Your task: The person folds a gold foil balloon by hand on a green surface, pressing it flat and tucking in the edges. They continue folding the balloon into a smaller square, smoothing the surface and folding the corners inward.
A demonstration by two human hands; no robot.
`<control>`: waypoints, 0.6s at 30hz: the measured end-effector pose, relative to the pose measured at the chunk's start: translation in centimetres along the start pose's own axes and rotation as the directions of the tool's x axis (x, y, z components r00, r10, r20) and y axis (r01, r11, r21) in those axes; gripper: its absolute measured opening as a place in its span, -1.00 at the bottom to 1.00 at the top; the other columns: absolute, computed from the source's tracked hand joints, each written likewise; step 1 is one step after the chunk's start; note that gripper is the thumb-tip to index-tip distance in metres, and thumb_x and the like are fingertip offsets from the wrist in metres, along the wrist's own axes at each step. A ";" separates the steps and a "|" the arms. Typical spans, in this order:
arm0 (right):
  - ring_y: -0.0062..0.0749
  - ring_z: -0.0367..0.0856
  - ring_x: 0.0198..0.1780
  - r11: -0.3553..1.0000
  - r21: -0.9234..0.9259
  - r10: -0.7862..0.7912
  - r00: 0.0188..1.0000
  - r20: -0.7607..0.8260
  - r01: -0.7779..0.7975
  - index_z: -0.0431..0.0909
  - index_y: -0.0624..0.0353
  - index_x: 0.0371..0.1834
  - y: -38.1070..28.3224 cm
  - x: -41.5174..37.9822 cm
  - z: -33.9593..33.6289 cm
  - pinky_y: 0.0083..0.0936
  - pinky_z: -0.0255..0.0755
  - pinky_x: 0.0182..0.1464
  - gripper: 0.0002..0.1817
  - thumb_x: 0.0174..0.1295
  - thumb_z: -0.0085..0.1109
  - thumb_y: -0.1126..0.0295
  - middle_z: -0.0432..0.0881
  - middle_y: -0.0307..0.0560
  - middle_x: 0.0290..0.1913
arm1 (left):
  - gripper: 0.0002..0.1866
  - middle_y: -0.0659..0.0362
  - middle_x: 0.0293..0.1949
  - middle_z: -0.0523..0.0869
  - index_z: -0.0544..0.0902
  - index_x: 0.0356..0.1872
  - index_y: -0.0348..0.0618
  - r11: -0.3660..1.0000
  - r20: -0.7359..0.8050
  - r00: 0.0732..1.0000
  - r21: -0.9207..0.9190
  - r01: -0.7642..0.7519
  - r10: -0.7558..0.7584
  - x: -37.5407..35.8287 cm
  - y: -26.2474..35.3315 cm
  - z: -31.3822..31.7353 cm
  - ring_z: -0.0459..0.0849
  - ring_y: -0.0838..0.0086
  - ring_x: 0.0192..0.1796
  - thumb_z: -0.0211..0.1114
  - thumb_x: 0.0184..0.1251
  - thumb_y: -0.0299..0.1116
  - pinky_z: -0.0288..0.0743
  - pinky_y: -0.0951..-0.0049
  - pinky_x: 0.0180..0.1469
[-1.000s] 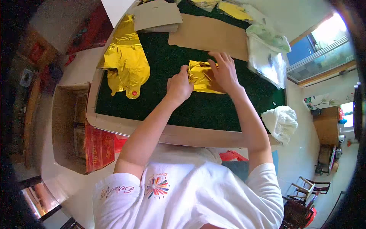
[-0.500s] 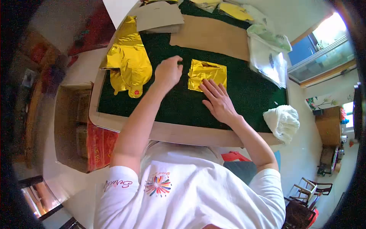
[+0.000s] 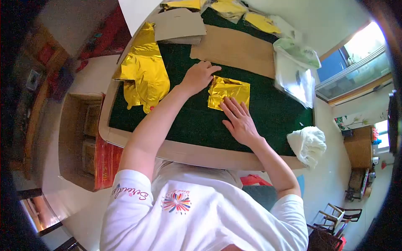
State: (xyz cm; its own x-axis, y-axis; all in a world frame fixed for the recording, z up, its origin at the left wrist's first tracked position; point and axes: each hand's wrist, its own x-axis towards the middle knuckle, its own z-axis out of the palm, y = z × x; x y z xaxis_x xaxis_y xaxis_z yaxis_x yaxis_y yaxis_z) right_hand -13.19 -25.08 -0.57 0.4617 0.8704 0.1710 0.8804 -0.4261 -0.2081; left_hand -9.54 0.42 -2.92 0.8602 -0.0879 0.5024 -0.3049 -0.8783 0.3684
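A folded square of gold foil, seemingly a foil balloon [image 3: 234,90], lies on the dark green table mat [image 3: 201,125]. My right hand [image 3: 242,123] rests flat with fingers spread, its fingertips on the foil's lower edge. Just beyond the foil's upper left corner is my left hand [image 3: 197,78], partly bent, with one finger stretched to the right; it seems to hold nothing. Further left lies a pile of unfolded gold foil balloons [image 3: 146,75], a small red spot at its lower end partly hidden by my left forearm.
Brown cardboard [image 3: 234,48] lies past the foil, beside grey card sheets [image 3: 180,25]. Clear plastic bags [image 3: 295,83] are at the right, a white cloth bundle [image 3: 307,144] at the near right corner. Packaged yellow items [image 3: 261,21] line the far edge. An open carton [image 3: 79,138] stands left on the floor.
My left hand has moved right, close to the folded foil, and a finger now extends. My right hand stays on the foil. The whole view has shifted slightly.
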 end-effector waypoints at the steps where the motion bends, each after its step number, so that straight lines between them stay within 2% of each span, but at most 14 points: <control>1: -0.09 0.06 0.50 1.000 0.003 0.005 1.000 0.000 -0.005 0.14 0.02 0.45 0.0 0.0 0.0 -0.05 -0.06 0.46 -0.38 0.34 0.02 0.21 0.14 -0.01 0.47 | -0.64 0.14 -0.21 0.61 0.61 0.02 0.03 0.991 0.008 0.997 0.106 -0.080 0.080 0.1 0.2 -0.1 0.60 0.25 -0.12 0.26 0.15 -0.39 0.51 0.30 -0.04; 2: -0.09 0.05 0.50 1.000 -0.001 0.008 1.000 0.006 -0.008 0.14 0.01 0.46 -0.1 0.1 0.0 -0.05 -0.06 0.46 -0.38 0.34 0.01 0.21 0.14 -0.01 0.47 | -0.65 0.15 -0.21 0.61 0.61 0.02 0.06 0.965 0.024 0.987 0.208 -0.161 0.159 0.1 0.3 -0.2 0.61 0.26 -0.12 0.22 0.15 -0.39 0.52 0.31 -0.04; 3: -0.10 0.05 0.50 1.000 -0.005 0.013 1.000 0.013 -0.013 0.14 0.01 0.46 -0.1 0.1 0.0 -0.05 -0.06 0.46 -0.38 0.34 0.01 0.20 0.14 -0.02 0.47 | -0.65 0.15 -0.21 0.61 0.61 0.02 0.06 0.965 0.029 0.986 0.204 -0.165 0.162 0.1 0.3 -0.2 0.61 0.26 -0.12 0.22 0.15 -0.39 0.52 0.31 -0.04; 5: -0.10 0.05 0.50 1.000 -0.005 0.016 1.000 0.008 -0.016 0.14 0.00 0.46 0.0 0.0 0.0 -0.05 -0.06 0.46 -0.39 0.35 0.00 0.20 0.14 -0.02 0.48 | -0.68 0.17 -0.23 0.61 0.63 -0.03 0.08 0.897 -0.012 0.933 0.280 -0.343 0.361 -0.1 0.2 -0.3 0.61 0.29 -0.14 0.17 0.15 -0.40 0.53 0.32 -0.09; 9: -0.09 0.03 0.51 1.000 -0.008 0.005 1.000 0.020 -0.004 0.13 0.00 0.46 0.1 0.0 0.0 -0.05 -0.07 0.46 -0.40 0.36 -0.03 0.20 0.12 -0.01 0.48 | -0.72 0.18 -0.25 0.61 0.66 -0.11 0.07 0.894 0.020 0.934 0.282 -0.348 0.357 0.1 -0.2 -0.4 0.61 0.30 -0.16 0.19 0.12 -0.40 0.54 0.34 -0.11; 12: -0.09 0.02 0.51 1.000 -0.016 0.015 0.999 0.035 -0.014 0.13 0.00 0.46 0.0 0.1 -0.1 -0.05 -0.08 0.47 -0.40 0.36 -0.04 0.20 0.12 0.00 0.48 | -0.75 0.18 -0.27 0.61 0.69 -0.17 0.03 0.924 -0.006 0.954 0.253 -0.288 0.299 0.1 -0.4 0.1 0.60 0.31 -0.15 0.21 0.10 -0.39 0.54 0.36 -0.12; 14: -0.09 0.01 0.51 1.000 -0.012 0.013 0.999 0.032 -0.012 0.13 0.00 0.46 0.1 0.0 0.0 -0.04 -0.09 0.47 -0.40 0.36 -0.04 0.20 0.12 0.01 0.48 | -0.78 0.19 -0.27 0.59 0.70 -0.18 0.02 0.942 0.057 0.973 0.242 -0.232 0.225 0.3 -0.7 0.5 0.59 0.35 -0.10 0.22 0.13 -0.38 0.51 0.35 -0.04; 15: -0.09 0.01 0.51 1.000 -0.013 -0.004 1.000 0.029 0.004 0.14 0.00 0.46 0.2 0.1 0.0 -0.04 -0.10 0.47 -0.40 0.36 -0.04 0.20 0.12 0.01 0.48 | -0.73 0.16 -0.20 0.62 0.68 -0.11 -0.05 0.969 0.120 0.984 0.195 -0.154 0.132 0.4 -0.2 0.0 0.59 0.29 -0.06 0.17 0.16 -0.42 0.50 0.29 0.02; 16: -0.09 0.01 0.51 1.000 -0.011 0.002 1.000 0.028 -0.001 0.14 0.00 0.46 0.2 0.1 0.0 -0.04 -0.10 0.47 -0.40 0.36 -0.04 0.20 0.12 0.01 0.48 | -0.73 0.16 -0.20 0.62 0.68 -0.11 -0.05 0.968 0.125 0.983 0.192 -0.159 0.136 0.4 0.5 -0.3 0.59 0.29 -0.06 0.17 0.16 -0.42 0.50 0.29 0.02; 18: -0.09 0.01 0.51 1.000 -0.015 0.002 0.999 0.035 -0.001 0.13 -0.01 0.46 0.1 0.1 0.0 -0.04 -0.11 0.47 -0.40 0.36 -0.04 0.19 0.13 0.02 0.47 | -0.67 0.08 -0.06 0.64 0.62 0.00 -0.18 0.984 -0.127 0.984 0.118 0.136 -0.121 0.3 2.5 -0.7 0.58 0.20 0.05 0.11 0.19 -0.46 0.46 0.22 0.13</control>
State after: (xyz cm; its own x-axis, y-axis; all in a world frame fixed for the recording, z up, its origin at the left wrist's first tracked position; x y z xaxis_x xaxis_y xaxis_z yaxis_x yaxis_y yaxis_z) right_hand -13.05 -25.04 -0.59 0.4592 0.8777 0.1367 0.8814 -0.4310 -0.1935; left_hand -10.34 -1.48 -1.25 0.8319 0.0797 0.5492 -0.1346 -0.9311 0.3389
